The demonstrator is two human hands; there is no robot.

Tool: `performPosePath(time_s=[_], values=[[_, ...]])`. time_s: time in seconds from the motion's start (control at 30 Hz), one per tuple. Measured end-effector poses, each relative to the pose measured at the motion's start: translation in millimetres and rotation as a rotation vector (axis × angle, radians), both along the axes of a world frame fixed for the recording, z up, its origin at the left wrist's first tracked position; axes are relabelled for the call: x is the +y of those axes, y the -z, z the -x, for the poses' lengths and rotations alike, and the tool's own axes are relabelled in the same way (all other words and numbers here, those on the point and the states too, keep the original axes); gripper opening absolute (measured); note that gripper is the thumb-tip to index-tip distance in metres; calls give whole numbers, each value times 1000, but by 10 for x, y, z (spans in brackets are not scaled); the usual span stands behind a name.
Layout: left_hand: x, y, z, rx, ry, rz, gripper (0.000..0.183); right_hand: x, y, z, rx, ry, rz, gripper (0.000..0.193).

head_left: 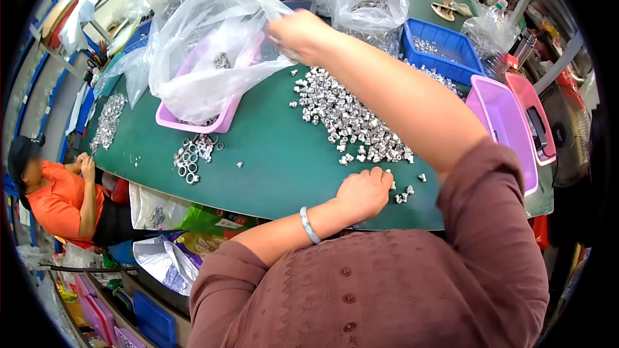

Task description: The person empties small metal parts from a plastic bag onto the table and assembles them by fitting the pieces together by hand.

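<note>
My right hand [302, 35] is stretched out across the table at the edge of a clear plastic bag [200, 87]. Its fingers look closed but are blurred, and what they hold is hidden. The bag stands open inside a pink-purple basket [227, 116], with some metal parts low in it. Near the table's front edge, my left hand [366, 194] has its fingers curled in at a small silver metal fitting [392, 184]. A wide heap of similar fittings [351, 116] spreads beneath my right forearm. Several loose ones [403, 194] lie just right of my left hand.
Metal rings [188, 158] lie in front of the basket, and another pile of small parts [109, 119] is at the far left. A blue tray [442, 51] and a purple basket [506, 125] stand to the right. A person in orange [68, 196] sits at the left.
</note>
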State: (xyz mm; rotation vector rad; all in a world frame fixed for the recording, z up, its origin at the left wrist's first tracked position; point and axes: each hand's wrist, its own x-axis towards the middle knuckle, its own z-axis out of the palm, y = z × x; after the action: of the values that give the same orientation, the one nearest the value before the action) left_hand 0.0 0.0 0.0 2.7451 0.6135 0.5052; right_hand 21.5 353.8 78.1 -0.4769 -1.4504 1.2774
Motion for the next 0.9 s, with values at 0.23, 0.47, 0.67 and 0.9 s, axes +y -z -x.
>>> performPosePath(time_s=[0.23,0.47,0.67,0.9], values=[[-131,-152,-123,-10,78,-66,8,-1427,-1462,108,-477,446,443,63],[-2,-129,-2,-87,-48,64,11,-2535,-1149,-1136,-1188,252,-312,36],[85,-201,20,-210,-150,277,15,-4227,-309,-1951,-1425,436,131,48],[166,-160,60,-546,-245,628,11,-4574,370,-1513,-1469,663,-186,85]])
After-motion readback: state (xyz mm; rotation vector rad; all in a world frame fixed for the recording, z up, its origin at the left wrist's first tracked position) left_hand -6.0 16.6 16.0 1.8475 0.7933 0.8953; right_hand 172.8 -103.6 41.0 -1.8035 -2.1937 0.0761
